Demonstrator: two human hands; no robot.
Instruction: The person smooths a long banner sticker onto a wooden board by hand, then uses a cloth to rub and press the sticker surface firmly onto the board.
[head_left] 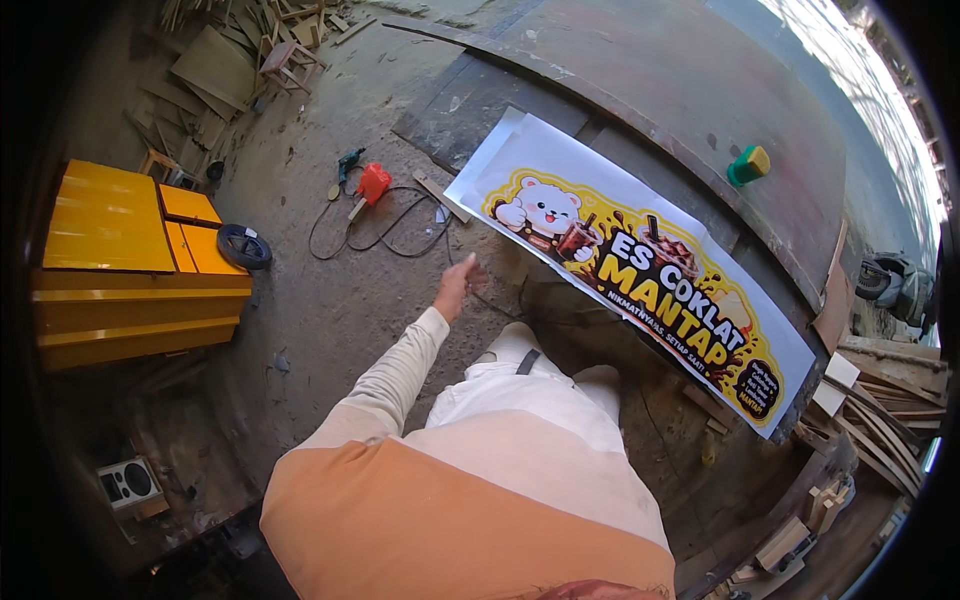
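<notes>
Left hand [458, 285] extended forward at the end of a cream-sleeved arm, fingers loosely spread and holding nothing; it hovers above the concrete floor [330, 310], close to the near-left corner of the printed banner [640, 265]. The right hand is out of view, so whether it is spread or closed cannot be told.

The banner, a long white sheet with a yellow-and-brown graphic, a cartoon bear and drink cups, lies flat just right of and beyond the left hand, spread along a dark curved counter [700, 110] of worn board. Its left end looks slightly lifted or doubled.

Beyond the hand and slightly to its left, a black cable [385, 240] loops on the floor to a red power tool [373, 184] and a teal drill [350, 160]. Far left of the hand stand bright yellow panels [120, 260] with a black roll [243, 246] resting on them. Far right, on the counter past the banner, sits a green-and-yellow block [749, 165].

Step in hand, as judged: a reach toward the banner's near end, not yet touching it. A next move would call for a pinch on the sheet's edge without creasing it, and footing clear of the cable.
</notes>
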